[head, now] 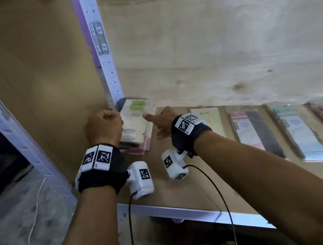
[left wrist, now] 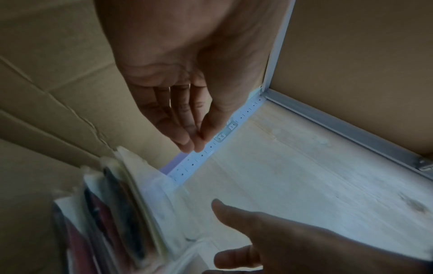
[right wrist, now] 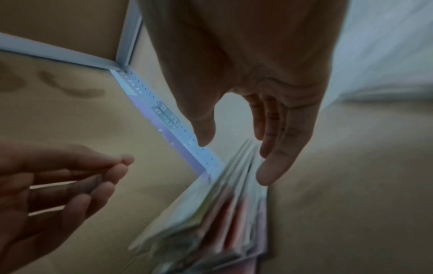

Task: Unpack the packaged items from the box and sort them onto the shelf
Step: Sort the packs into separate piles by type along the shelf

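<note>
A stack of flat packaged items (head: 135, 126), the top one white with a green label, lies in the back left corner of the wooden shelf (head: 179, 185). My left hand (head: 111, 121) hovers just left of the stack, fingers gathered against the thumb and holding nothing (left wrist: 194, 146). On the stack's right is my right hand (head: 154, 125), thumb and fingers spread and relaxed (right wrist: 234, 153). Its fingertips (right wrist: 267, 174) are at the edge of the blurred stack (right wrist: 222, 213); I cannot tell whether they touch it. The box is out of view.
Several more flat packages (head: 254, 132) lie in a row along the shelf to the right. A perforated metal post (head: 101, 47) stands in the corner, with a cardboard side wall (head: 31, 80) to its left. The shelf's front rail (head: 193, 213) runs below my wrists.
</note>
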